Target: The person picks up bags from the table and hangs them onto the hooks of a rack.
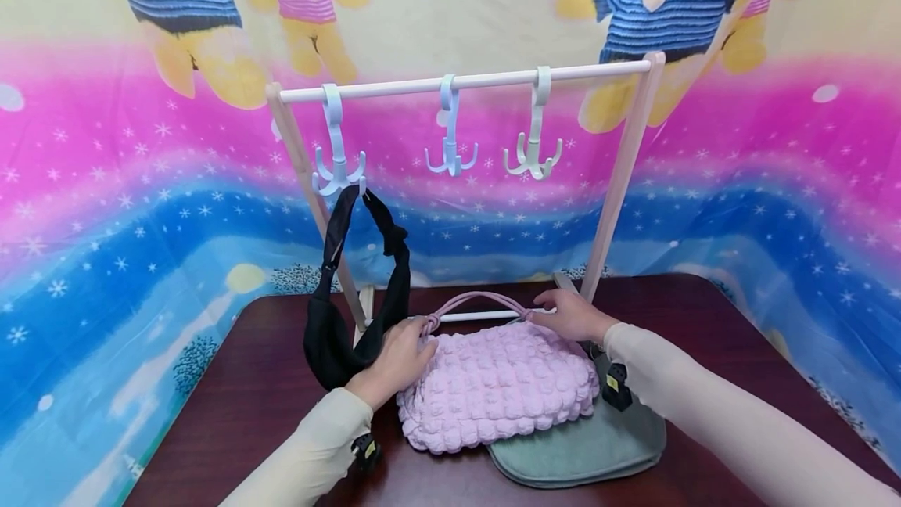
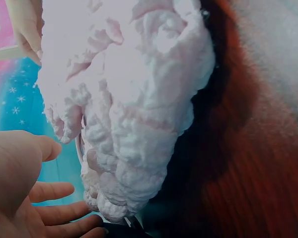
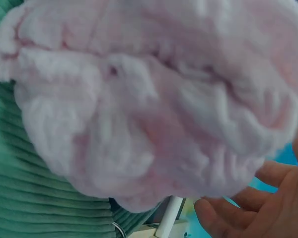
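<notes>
A puffy pink handbag point(image 1: 500, 386) with a knotted cord handle point(image 1: 479, 298) lies partly over a green corduroy bag point(image 1: 584, 448). At the pink bag's upper left corner is my left hand point(image 1: 397, 358), near the handle's knot. The left wrist view shows that hand's fingers point(image 2: 59, 213) spread and relaxed beside the bag's end. My right hand point(image 1: 573, 315) reaches to the handle's right end. In the right wrist view its fingers point(image 3: 228, 213) are loosely bent beside the pink fabric; any contact with the handle is hidden.
A wooden rack with a white bar point(image 1: 394, 88) stands on the dark red table point(image 1: 232, 382). Pale blue hooks point(image 1: 338, 170) point(image 1: 451, 155) and a pale green hook point(image 1: 535, 155) hang from it. A black bag point(image 1: 331, 335) hangs from the left hook, close to my left hand.
</notes>
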{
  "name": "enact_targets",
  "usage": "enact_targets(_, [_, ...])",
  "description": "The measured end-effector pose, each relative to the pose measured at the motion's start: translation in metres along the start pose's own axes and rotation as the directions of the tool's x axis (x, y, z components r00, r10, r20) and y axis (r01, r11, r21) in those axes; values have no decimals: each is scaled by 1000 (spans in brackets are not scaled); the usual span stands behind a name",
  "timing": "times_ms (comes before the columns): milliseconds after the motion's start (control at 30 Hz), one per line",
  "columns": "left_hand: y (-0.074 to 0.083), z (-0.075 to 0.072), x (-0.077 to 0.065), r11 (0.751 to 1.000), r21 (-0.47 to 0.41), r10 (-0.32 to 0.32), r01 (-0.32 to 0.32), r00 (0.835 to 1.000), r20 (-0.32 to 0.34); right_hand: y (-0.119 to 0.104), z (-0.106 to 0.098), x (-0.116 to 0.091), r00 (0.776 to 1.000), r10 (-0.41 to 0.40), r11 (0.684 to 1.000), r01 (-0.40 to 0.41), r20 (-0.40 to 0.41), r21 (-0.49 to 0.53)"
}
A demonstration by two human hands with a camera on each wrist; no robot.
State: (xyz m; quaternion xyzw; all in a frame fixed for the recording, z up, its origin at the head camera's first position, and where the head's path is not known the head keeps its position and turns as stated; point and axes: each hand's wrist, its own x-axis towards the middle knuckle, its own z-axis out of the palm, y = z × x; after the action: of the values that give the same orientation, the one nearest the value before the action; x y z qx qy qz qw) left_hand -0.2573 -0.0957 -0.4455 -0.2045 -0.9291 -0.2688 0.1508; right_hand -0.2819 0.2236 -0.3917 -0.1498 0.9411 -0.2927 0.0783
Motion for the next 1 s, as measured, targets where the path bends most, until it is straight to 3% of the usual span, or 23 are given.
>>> enact_targets(533, [0, 3, 14, 998, 4, -56, 56, 995, 83, 4, -3, 10, 992, 33, 999, -31, 121, -20])
enact_targets(733, [1, 6, 18, 998, 52, -46, 40, 992, 118, 7, -1, 11, 980, 18, 1000, -20, 196, 8])
enact_targets(1000, [1, 8, 19, 995, 17, -103, 101, 980, 172, 10, 0, 12, 976, 5, 999, -15, 217, 42])
